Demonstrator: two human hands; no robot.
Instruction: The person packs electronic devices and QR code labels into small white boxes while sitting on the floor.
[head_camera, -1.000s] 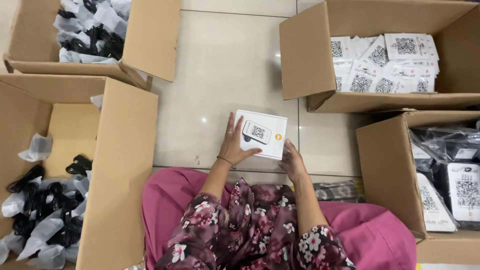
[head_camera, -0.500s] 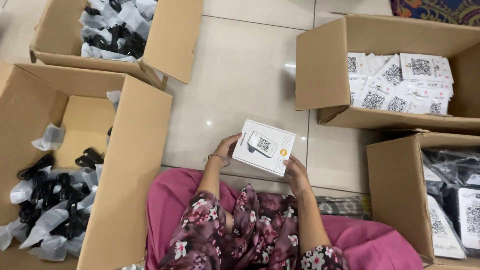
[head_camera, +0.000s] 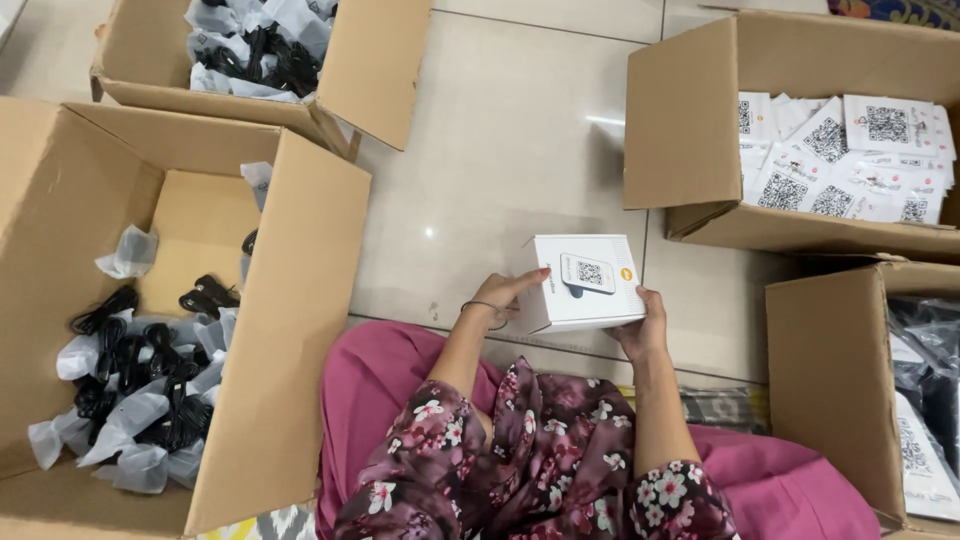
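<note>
I see a small white rectangular cardboard box (head_camera: 585, 283) with a printed square code on its lid held just below the centre of the frame, above the pale tiled floor (head_camera: 500, 130). My left hand (head_camera: 505, 295) grips its left side, fingers curled round the edge; my right hand (head_camera: 643, 325) clasps its lower right corner, thumb on the side. At the left of the frame a large open brown cardboard carton (head_camera: 290, 330) holds black coiled cables in clear bags (head_camera: 140, 390). At the upper left, another brown carton (head_camera: 370, 70) holds similar bagged cables. At the upper right, a third carton (head_camera: 680, 120) is filled with white code-printed packets (head_camera: 840, 160).
</note>
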